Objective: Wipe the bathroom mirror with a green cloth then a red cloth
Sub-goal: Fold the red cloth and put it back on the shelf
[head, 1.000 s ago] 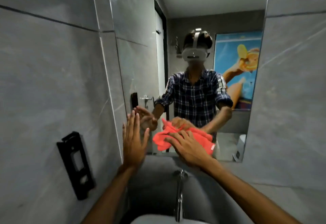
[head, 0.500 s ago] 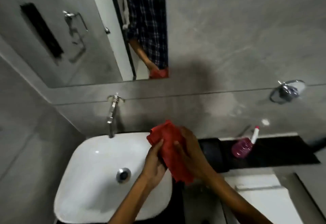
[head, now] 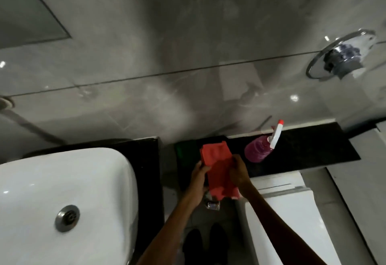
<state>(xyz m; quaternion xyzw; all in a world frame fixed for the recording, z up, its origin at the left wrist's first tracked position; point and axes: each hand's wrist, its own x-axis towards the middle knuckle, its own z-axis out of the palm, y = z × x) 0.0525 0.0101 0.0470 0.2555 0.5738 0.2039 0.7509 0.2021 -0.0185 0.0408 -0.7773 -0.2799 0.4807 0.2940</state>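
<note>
Both hands, the left hand [head: 199, 176] and right hand [head: 238, 173], gripped the red cloth [head: 219, 170] at frame centre, now off the mirror [head: 27, 18] upper left and over the ledge [head: 302, 152]; wiping looked finished.

Glossy white basin [head: 41, 181], matt red cloth [head: 219, 170]

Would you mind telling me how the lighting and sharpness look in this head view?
Head view: dim and soft; glare specks on the wall tiles and sink; the green cloth is lost in shadow; the red cloth looks smeared; wide-angle bending tilts the counter.
</note>
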